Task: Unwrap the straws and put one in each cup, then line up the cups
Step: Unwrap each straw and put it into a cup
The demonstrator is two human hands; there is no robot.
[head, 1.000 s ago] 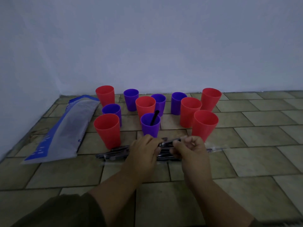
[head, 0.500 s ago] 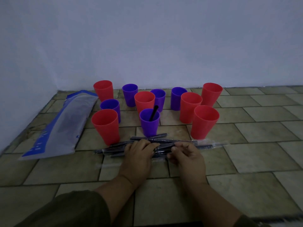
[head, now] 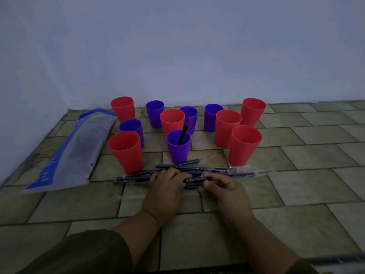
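Currently both hands are low on the tiled floor [head: 316, 175], at a pile of wrapped straws [head: 219, 170] that lies crosswise just in front of the cups.

- Left hand [head: 166, 186]: fingers curled over the middle of the pile, gripping it from above.
- Right hand [head: 224, 187]: thumb and fingers pinch a wrapped straw of the same pile, just beside the left fingertips. Cannot tell whether one straw or several are in the pinch.
- Olive sleeve [head: 79, 254] on the left forearm, at the bottom edge.

Cups stand upright in a loose cluster near the wall [head: 177, 46], not in a line: six red cups [head: 125, 155], five purple cups [head: 155, 116].
- Front purple cup [head: 178, 152] holds one unwrapped black straw [head: 183, 134], leaning right against the rim.
- No straw is visible in the other cups.

Blue-and-clear plastic bag [head: 69, 153] lies flat to the left of the cups, apart from the pile. A faint clear strip [head: 130, 197] lies on the floor left of the left hand.
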